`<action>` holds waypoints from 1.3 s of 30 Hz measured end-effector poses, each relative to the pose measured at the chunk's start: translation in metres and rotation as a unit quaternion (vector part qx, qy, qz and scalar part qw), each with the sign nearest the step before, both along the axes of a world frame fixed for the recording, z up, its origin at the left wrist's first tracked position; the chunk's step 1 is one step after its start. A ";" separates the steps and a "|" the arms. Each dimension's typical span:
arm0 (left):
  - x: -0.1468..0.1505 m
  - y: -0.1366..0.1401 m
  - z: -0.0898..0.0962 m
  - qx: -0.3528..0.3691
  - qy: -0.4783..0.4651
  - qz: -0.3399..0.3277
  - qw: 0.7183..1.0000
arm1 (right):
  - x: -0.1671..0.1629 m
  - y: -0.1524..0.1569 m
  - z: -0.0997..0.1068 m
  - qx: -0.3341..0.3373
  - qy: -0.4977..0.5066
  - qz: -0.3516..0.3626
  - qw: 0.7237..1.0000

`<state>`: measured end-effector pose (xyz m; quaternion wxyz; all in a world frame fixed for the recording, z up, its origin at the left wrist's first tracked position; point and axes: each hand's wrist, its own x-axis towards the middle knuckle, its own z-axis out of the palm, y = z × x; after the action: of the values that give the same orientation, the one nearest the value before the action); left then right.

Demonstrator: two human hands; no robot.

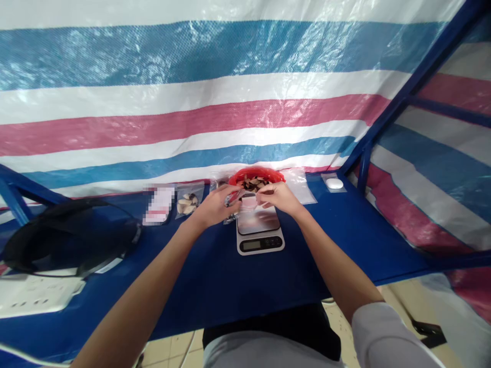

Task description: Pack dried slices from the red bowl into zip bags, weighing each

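Observation:
My left hand (219,205) is closed on one side of a small clear plastic bag (249,202). Fingers pinched, my right hand (281,197) grips the bag's other side. Both hands hold it just above the steel plate of a white kitchen scale (261,244), whose display cannot be read. Right behind the hands sits a red container (278,175) full of dark-edged, pale dried slices (253,182). Another clear bag, partly hidden, lies under my left hand. What the held bag contains, if anything, cannot be made out.
Left of the hands lie a clear bag of pale slices (187,204) and a blurred-out flat item (159,205). Farther left are a black round mesh item (72,235) and a white power strip (38,294). Flat clear bags (303,186) and a bagged white oval (335,183) lie right.

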<state>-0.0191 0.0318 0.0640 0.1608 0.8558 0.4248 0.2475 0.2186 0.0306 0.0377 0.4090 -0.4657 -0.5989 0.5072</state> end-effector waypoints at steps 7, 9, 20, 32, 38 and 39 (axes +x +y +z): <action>0.007 0.001 -0.032 -0.011 -0.055 -0.054 0.997 | 0.000 0.000 0.005 -0.008 0.006 0.002 1.000; 0.011 0.001 -0.039 -0.006 -0.074 -0.039 0.996 | 0.003 0.001 0.005 0.007 -0.010 0.002 1.000; 0.028 0.003 -0.046 0.041 -0.116 0.005 0.992 | -0.013 -0.013 0.046 0.277 -0.270 -0.024 0.922; 0.023 0.002 -0.046 0.016 -0.131 0.038 0.991 | -0.025 0.008 0.033 0.263 -0.288 0.052 0.919; -0.005 0.008 -0.037 -0.126 -0.164 0.034 0.978 | -0.010 0.013 0.030 0.208 -0.028 0.075 0.975; -0.010 0.010 -0.035 -0.141 -0.167 0.037 0.975 | -0.008 0.014 0.029 0.195 -0.002 0.074 0.978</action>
<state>-0.0289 0.0418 0.0293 0.3389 0.7553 0.4535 0.3303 0.2104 0.0448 0.0672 0.4522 -0.3320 -0.7201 0.4084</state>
